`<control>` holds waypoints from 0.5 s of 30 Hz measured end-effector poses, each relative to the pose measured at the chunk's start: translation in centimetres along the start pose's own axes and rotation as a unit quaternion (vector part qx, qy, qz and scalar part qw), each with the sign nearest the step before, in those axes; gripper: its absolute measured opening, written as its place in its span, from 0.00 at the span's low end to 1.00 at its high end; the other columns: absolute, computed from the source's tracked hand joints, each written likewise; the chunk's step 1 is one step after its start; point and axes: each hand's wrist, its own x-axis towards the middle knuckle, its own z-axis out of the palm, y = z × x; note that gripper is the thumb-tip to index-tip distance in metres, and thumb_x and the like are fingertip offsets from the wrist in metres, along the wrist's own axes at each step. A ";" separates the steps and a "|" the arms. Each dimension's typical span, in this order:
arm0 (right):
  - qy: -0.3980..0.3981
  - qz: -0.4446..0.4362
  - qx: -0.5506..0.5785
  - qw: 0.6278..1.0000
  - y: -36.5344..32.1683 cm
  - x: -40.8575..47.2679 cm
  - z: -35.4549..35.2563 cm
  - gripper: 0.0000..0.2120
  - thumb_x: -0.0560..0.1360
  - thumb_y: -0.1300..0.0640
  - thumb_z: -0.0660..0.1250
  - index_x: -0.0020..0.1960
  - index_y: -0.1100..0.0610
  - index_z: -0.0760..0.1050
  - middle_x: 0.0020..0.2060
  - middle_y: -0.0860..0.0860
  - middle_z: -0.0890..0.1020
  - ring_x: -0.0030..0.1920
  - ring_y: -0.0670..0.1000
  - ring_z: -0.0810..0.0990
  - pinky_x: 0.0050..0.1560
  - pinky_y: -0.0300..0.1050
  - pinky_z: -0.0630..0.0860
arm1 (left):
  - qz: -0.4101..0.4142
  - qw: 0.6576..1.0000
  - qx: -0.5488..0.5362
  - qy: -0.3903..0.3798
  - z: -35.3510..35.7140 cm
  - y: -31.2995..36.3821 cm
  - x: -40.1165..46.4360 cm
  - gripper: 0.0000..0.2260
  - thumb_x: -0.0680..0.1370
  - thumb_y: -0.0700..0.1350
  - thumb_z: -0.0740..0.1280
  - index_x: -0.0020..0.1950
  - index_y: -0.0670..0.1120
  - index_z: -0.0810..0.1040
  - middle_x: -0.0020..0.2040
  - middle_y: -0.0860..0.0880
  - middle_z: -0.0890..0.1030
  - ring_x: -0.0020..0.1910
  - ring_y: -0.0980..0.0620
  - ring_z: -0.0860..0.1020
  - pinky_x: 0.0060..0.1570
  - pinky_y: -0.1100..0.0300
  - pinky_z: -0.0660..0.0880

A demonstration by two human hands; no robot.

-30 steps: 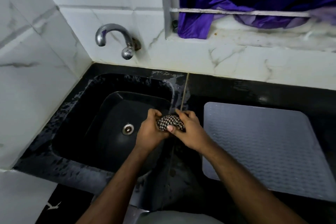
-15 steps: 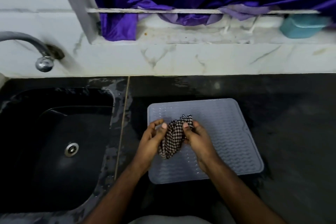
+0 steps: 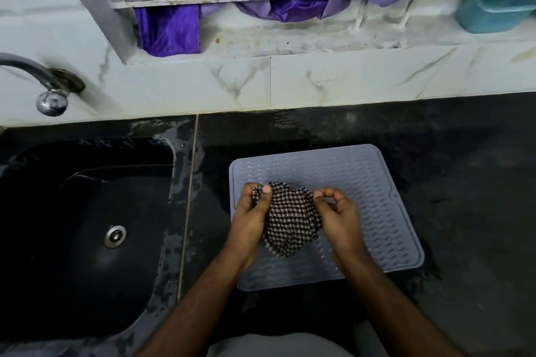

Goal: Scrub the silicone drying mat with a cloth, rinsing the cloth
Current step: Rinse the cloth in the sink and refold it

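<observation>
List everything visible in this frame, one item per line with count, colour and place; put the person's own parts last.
grey ridged silicone drying mat: 1, grey, on the counter right of the sink
black-and-white checked cloth: 1, held above the mat
black sink basin: 1, left
black stone counter: 1, around sink and mat
chrome tap: 1, on the wall above the sink
purple satin curtain: 1, at the window ledge
teal plastic container: 1, ledge, far right
left hand: grips the cloth's left side
right hand: pinches the cloth's right side
</observation>
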 end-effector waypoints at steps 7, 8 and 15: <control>-0.275 0.094 0.084 0.953 1.1 -1.5 -0.3 0.34 0.69 0.36 0.74 0.70 0.45 0.67 0.64 0.49 0.80 0.62 0.51 0.80 0.60 0.56 0.79 | -0.048 0.998 -0.032 -0.015 0.1 0.8 0.5 0.23 0.75 0.55 0.73 0.59 0.39 0.75 0.55 0.38 0.84 0.55 0.40 0.84 0.52 0.46 0.82; -0.293 0.065 0.051 0.953 1.3 -1.7 -0.2 0.36 0.68 0.38 0.76 0.71 0.42 0.64 0.65 0.47 0.79 0.62 0.49 0.80 0.60 0.54 0.79 | -0.058 0.997 -0.047 -0.019 0.1 1.0 0.5 0.25 0.73 0.56 0.74 0.60 0.40 0.75 0.55 0.39 0.84 0.55 0.41 0.84 0.52 0.47 0.82; -0.134 -0.102 -0.141 0.976 1.2 -1.7 -0.2 0.21 0.76 0.46 0.71 0.67 0.47 0.71 0.57 0.43 0.81 0.56 0.45 0.81 0.52 0.37 0.79 | -0.092 0.989 -0.087 -0.076 -0.8 0.2 -0.4 0.25 0.74 0.39 0.73 0.70 0.44 0.72 0.59 0.41 0.84 0.56 0.45 0.84 0.48 0.52 0.82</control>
